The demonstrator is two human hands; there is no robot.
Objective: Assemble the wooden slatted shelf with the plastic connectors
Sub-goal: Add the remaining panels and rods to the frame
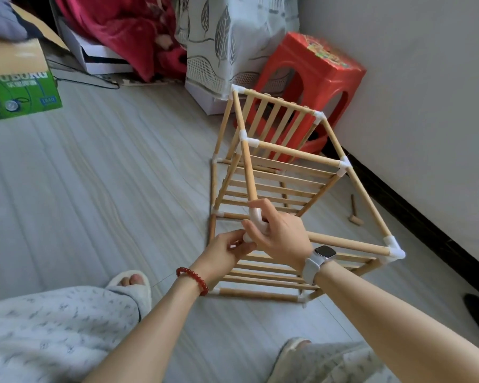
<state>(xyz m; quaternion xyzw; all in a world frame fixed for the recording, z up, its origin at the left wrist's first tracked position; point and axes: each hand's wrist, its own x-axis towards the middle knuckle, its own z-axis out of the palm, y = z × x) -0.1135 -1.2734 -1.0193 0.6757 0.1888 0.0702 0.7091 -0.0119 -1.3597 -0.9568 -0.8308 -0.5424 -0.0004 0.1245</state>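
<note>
- Patterned trouser legs (53,327), slippers, forearms in foregrd
- Right hand (281,234) fingers curled round white plastic connector (256,217) at near corner of wooden shelf frame (288,175), lying on floor (94,175)
- Left hand (227,248) pinches connector's lower end
- Best: steady rod, push connector straight on, no twisting

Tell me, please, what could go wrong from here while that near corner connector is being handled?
The right hand grips the white connector while the left hand pinches below it; fingers could get nipped. Twisting here might loosen the far corner connector. The small wooden mallet on the floor is a trip hazard.
</note>
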